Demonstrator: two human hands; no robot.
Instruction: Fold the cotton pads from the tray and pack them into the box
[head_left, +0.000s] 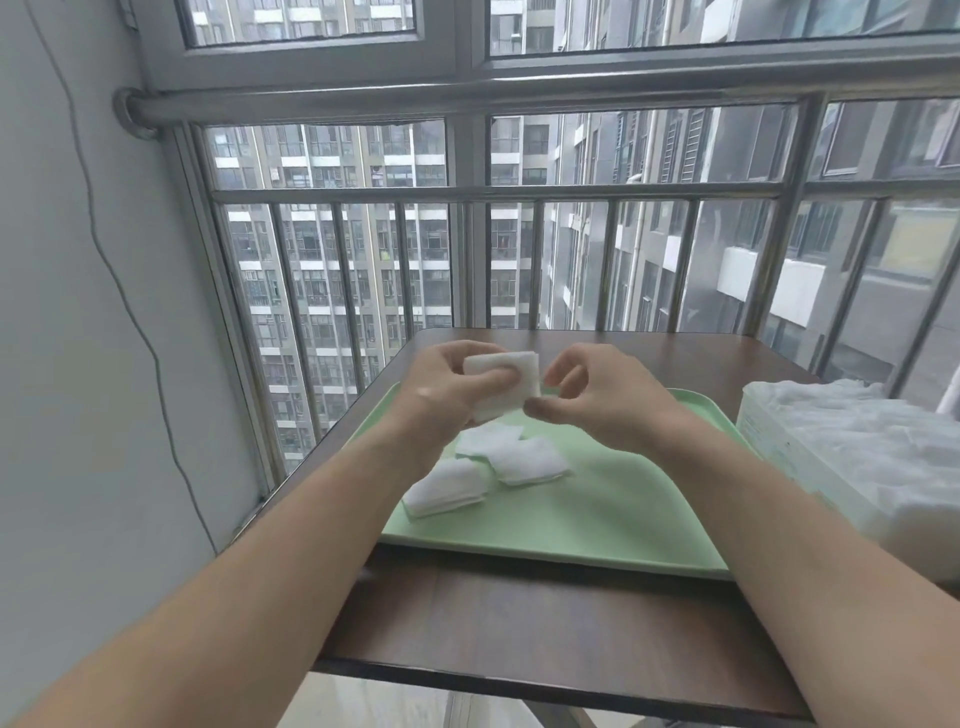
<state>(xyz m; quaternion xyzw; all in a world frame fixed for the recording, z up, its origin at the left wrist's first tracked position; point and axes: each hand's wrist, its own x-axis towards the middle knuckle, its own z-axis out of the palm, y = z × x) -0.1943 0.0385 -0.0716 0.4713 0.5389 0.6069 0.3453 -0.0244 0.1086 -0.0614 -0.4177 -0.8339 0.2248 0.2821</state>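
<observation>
Head view.

- Left hand (441, 387): raised above the far part of the tray. Its grip is closed on a white square cotton pad (511, 374), thumb across the front face and fingers behind.
- White square cotton pad: held in the air between the two hands, tilted, clear of the tray surface.
- Right hand (597, 397): fingers curled, thumb tip at the lower right corner of the held pad. The grip is narrow; whether it actually pinches the pad cannot be told.
- Pale green rectangular plastic tray (613, 514): lies flat on the table, under both hands.
- Low stack of white cotton pads (444, 488): on the tray, near its left rim.
- Two loose white cotton pads (527, 460): on the tray just beyond the stack, overlapping each other, the nearer one touching the stack.
- White and pale green box (810, 457): on the table just beside the tray's right rim. Its top shows crumpled white material whose kind is unclear.
- Dark brown wooden table (519, 618): carries the tray and box and stands against the window.
- Steel window railing (498, 193): upright bars behind the table, with apartment towers beyond the glass.
- Thin grey cable (155, 358): runs down the white wall on the left.
</observation>
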